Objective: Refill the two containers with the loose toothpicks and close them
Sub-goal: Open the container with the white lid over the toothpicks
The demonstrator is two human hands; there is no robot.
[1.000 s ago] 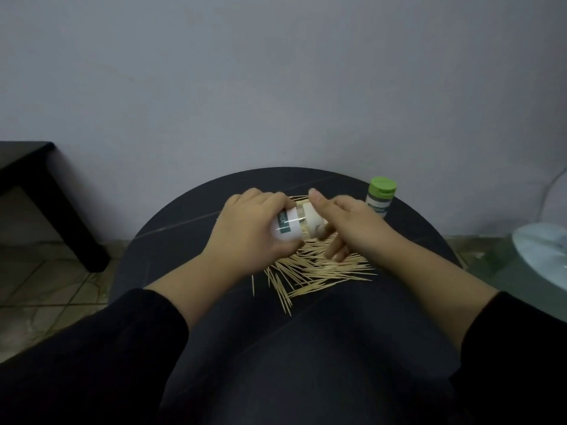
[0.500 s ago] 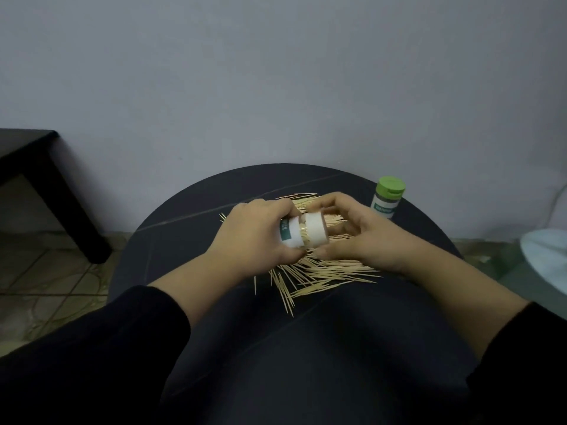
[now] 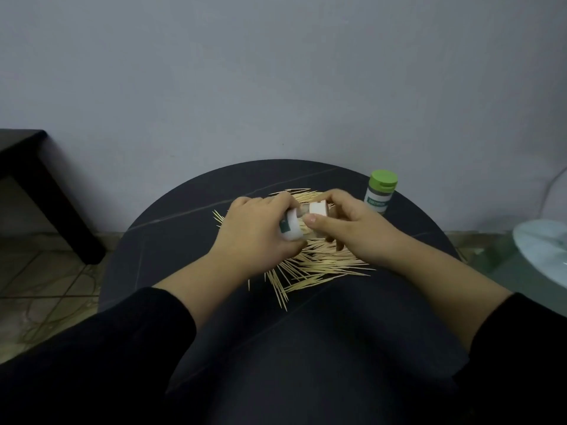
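My left hand [image 3: 254,231] grips a white toothpick container [image 3: 290,230] with a dark green label, held on its side above the table. My right hand [image 3: 349,227] pinches its white cap [image 3: 319,208] at the container's mouth, with a small clear gap showing between cap and body. Loose toothpicks [image 3: 316,268] lie scattered in a pile under and in front of both hands. A second container [image 3: 380,191], white with a green lid shut on it, stands upright at the table's far right.
The round black table [image 3: 171,240] ends close to the grey wall behind. A dark bench [image 3: 33,179] stands at left over a tiled floor. A pale round object [image 3: 543,250] sits at the right edge.
My right hand turned and shifted on the white cap; a gap now shows between cap and container body. The hands rose slightly in view as the camera tilted.
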